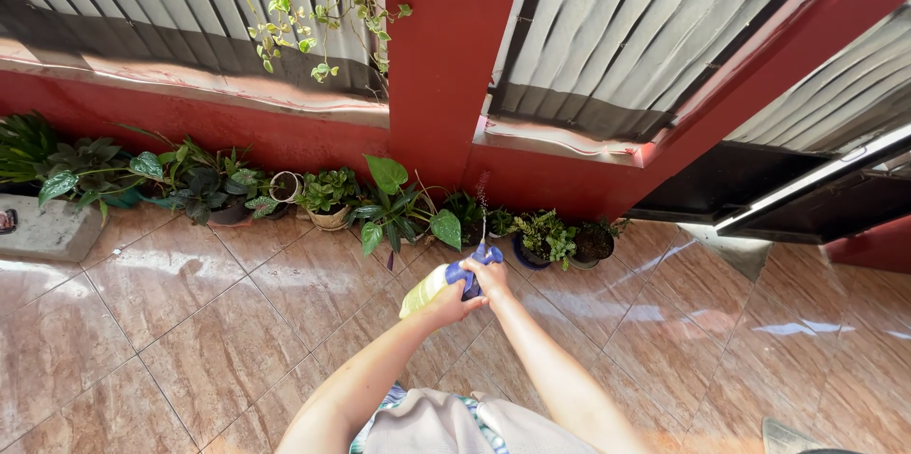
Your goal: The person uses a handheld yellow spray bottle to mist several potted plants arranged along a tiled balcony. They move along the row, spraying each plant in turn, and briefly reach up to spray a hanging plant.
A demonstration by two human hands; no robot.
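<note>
Both hands meet over the tiled floor (190,340), holding a spray bottle (438,285) out in front of the body: the left hand (448,306) is clenched around its pale yellow-green body, and the right hand (491,277) has its fingers (481,269) closed on the blue spray head (474,266). The bottle lies tilted, its long axis running from lower left up to the right. Its nozzle points away from the person toward the row of potted plants (399,212) lined up at the foot of the red wall (446,84).
</note>
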